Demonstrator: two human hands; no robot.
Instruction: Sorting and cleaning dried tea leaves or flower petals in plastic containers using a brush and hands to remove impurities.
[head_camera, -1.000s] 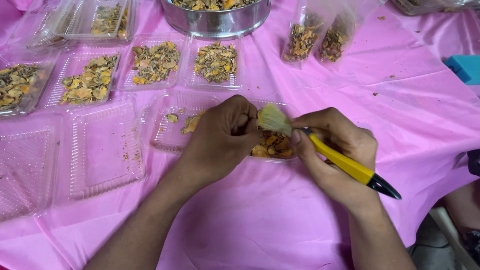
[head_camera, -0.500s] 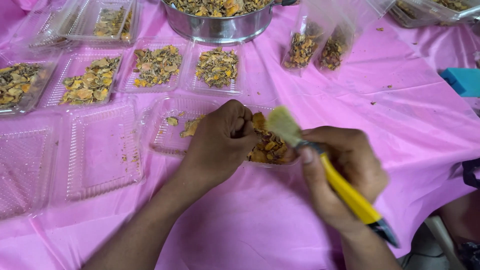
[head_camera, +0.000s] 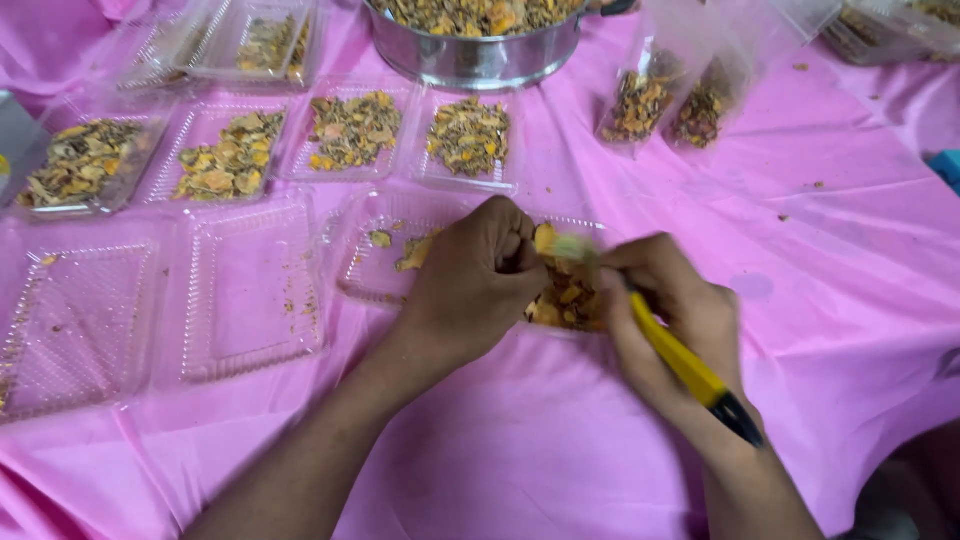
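Your left hand (head_camera: 478, 285) pinches a small orange-yellow dried piece (head_camera: 545, 238) over the open clear tray (head_camera: 375, 270); your right hand (head_camera: 665, 310), fingers wrapped around it, holds a yellow-handled brush (head_camera: 680, 358) whose pale, blurred bristles touch the piece.

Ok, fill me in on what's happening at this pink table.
A person works over a clear plastic clamshell tray on the pink tablecloth. The left hand pinches a small orange-yellow dried piece, while the right hand holds a yellow-handled brush with its bristles against that piece. More dried pieces lie in the tray beneath the hands. Four filled trays sit farther back beside a metal bowl of the same material, and two opened trays holding only crumbs lie to the left.
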